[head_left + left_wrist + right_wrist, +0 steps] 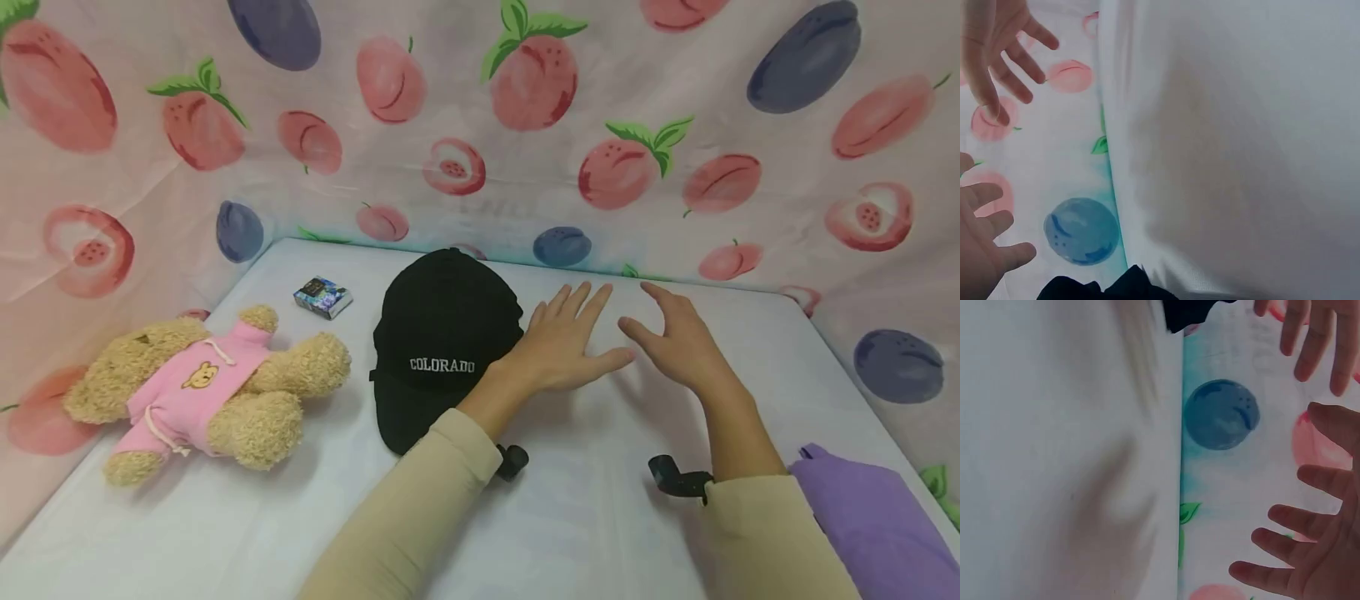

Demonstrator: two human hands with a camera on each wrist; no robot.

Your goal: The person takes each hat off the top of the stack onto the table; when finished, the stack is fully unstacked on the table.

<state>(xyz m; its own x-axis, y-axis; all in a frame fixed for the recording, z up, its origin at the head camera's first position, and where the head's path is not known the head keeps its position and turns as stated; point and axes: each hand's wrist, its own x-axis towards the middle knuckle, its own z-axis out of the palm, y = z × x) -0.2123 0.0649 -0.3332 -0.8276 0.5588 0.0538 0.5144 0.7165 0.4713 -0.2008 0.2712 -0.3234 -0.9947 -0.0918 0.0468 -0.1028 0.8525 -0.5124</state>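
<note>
Both hands hover over the white table, holding nothing. My left hand [566,346] has its fingers spread and the thumb stretched to the right; it overlaps the right edge of a black cap [442,325] in the head view. White letters on the cap read COLORADO, and its brim points toward me. My right hand [678,342] faces the left one across a small gap, thumb and fingers apart. In the left wrist view the left hand [982,244] shows at the lower left; the right wrist view shows the right hand [1316,537] with its fingers extended.
A teddy bear [202,387] in a pink hoodie lies at the left. Behind it is a small patterned box [322,297]. Purple folded fabric [873,525] lies at the right front. A fruit-print curtain [465,100] rises behind the white table [585,525].
</note>
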